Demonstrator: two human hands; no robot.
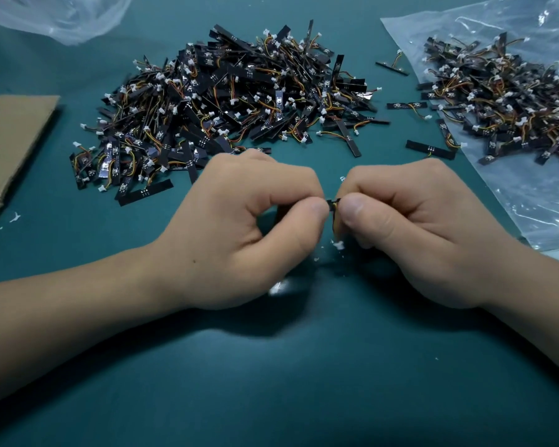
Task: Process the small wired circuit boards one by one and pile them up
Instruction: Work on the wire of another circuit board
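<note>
A small black circuit board [332, 201] with short coloured wires and a white connector [338, 244] hanging below it is pinched between both hands over the teal mat. My left hand [239, 230] holds its left end between thumb and curled fingers. My right hand [417, 230] pinches its right end the same way. Most of the board is hidden by the fingertips. A large pile of the same wired boards [226, 101] lies beyond my left hand. A second heap [504, 101] lies on a clear plastic bag [530, 201] at the right.
Several loose boards [430, 149] lie between the two heaps. A brown cardboard sheet [10, 146] sits at the left edge, and another clear bag [75, 14] at the top left. Small white scraps [278, 287] dot the mat near my hands.
</note>
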